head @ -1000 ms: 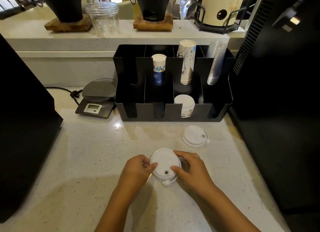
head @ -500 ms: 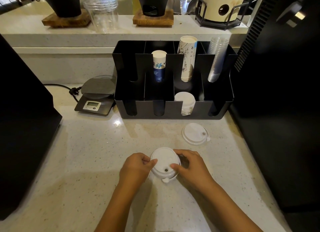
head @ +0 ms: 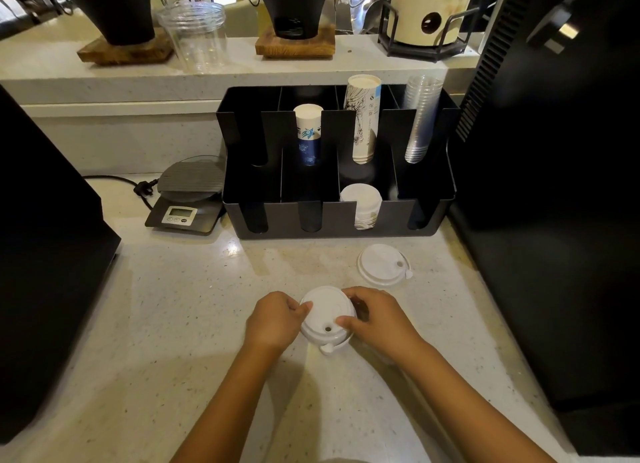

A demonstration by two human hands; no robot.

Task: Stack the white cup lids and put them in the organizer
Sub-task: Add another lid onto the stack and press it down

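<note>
A small stack of white cup lids (head: 325,315) rests on the speckled counter, held from both sides. My left hand (head: 275,320) grips its left rim and my right hand (head: 375,319) grips its right rim. One more white lid (head: 382,265) lies flat on the counter to the right, between the stack and the black organizer (head: 332,232). In the organizer's front row, third slot from the left, stands another stack of white lids (head: 361,203).
The organizer's back row holds blue-printed paper cups (head: 308,133), taller printed paper cups (head: 363,116) and clear plastic cups (head: 420,116). A digital scale (head: 185,199) sits to its left. Large black machines flank the counter at left (head: 45,255) and right (head: 554,220).
Both hands stay on the lid stack at the same spot, with only slight finger shifts. The camera view has tilted a little.
</note>
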